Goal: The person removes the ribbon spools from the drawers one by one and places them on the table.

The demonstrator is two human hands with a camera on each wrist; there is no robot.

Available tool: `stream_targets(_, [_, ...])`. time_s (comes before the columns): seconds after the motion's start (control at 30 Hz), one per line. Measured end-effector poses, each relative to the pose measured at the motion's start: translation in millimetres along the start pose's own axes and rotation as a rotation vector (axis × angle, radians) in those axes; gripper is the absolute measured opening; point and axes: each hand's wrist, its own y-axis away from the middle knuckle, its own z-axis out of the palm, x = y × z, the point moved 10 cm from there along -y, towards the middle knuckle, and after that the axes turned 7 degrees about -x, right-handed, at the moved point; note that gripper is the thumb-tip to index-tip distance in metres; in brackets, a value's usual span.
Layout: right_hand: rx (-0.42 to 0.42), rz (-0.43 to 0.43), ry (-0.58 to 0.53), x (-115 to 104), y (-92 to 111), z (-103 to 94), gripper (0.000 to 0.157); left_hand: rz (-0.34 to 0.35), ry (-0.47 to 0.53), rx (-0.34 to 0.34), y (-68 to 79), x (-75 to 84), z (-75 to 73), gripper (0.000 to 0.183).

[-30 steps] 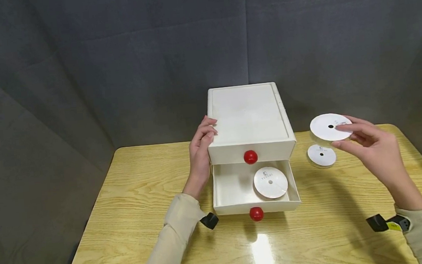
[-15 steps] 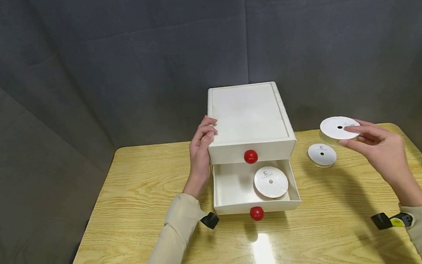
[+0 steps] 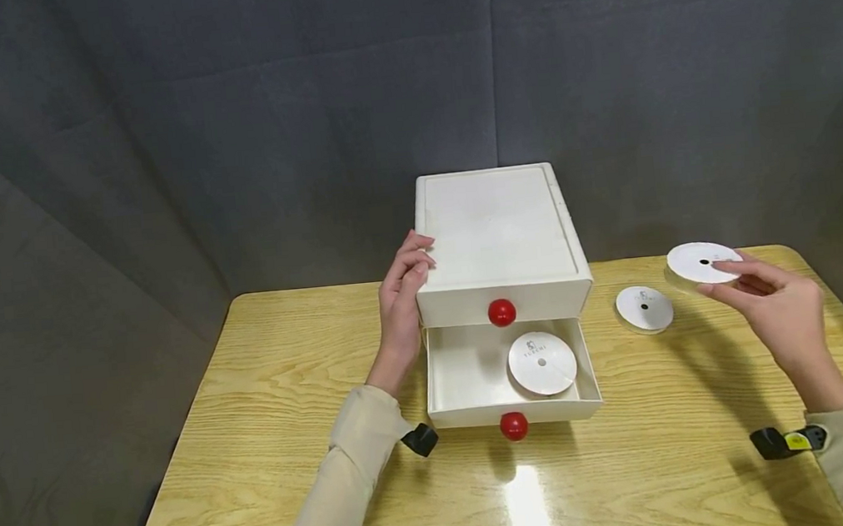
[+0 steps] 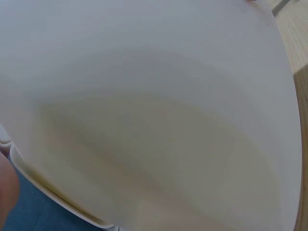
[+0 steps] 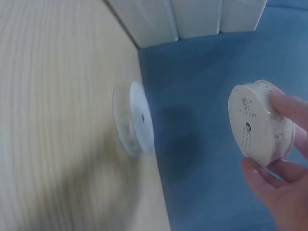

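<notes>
My left hand [image 3: 402, 294] rests against the left side of a white drawer box [image 3: 497, 223], fingertips over its top edge. The box's lower drawer [image 3: 461, 372] is pulled out, and a white ribbon spool [image 3: 542, 363] lies flat inside it on the right. At the right, my right hand [image 3: 782, 298] pinches another white spool [image 3: 700, 262] by its rim, above the table; printed lettering on its face shows in the right wrist view. A third spool [image 3: 645, 309] lies on the table between the box and that hand. Pale box surface fills most of the left wrist view.
A wooden table [image 3: 288, 366] carries everything, with its far edge against a dark grey curtain [image 3: 305, 139]. The box's upper drawer, with a red knob [image 3: 502, 313], is closed. A second red knob [image 3: 514, 426] sticks out from the lower drawer's front.
My right hand has moved to the right and slightly toward me with its spool, away from the spool on the table. The left hand and the drawers stay put.
</notes>
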Motion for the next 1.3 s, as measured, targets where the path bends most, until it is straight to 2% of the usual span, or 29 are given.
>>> stream_targets(0.23, [-0.023, 0.022, 0.068, 20, -4, -4.5, 0.041, 0.0, -0.01, 0.001, 0.7, -0.1, 0.0, 0.02])
stream_targets(0.6, [-0.067, 0.069, 0.076, 56, -8, -7.7, 0.033, 0.003, -0.017, 0.003, 1.6, -2.0, -1.2, 0.019])
stream_targets(0.9, [-0.081, 0.078, 0.09, 70, -12, -11.7, 0.033, 0.013, -0.014, -0.003, 0.6, -0.8, -0.7, 0.02])
stream_targets(1.3, [-0.117, 0.117, 0.178, 89, -16, -4.8, 0.04, 0.016, -0.005, 0.001, 0.3, -0.7, -0.1, 0.02])
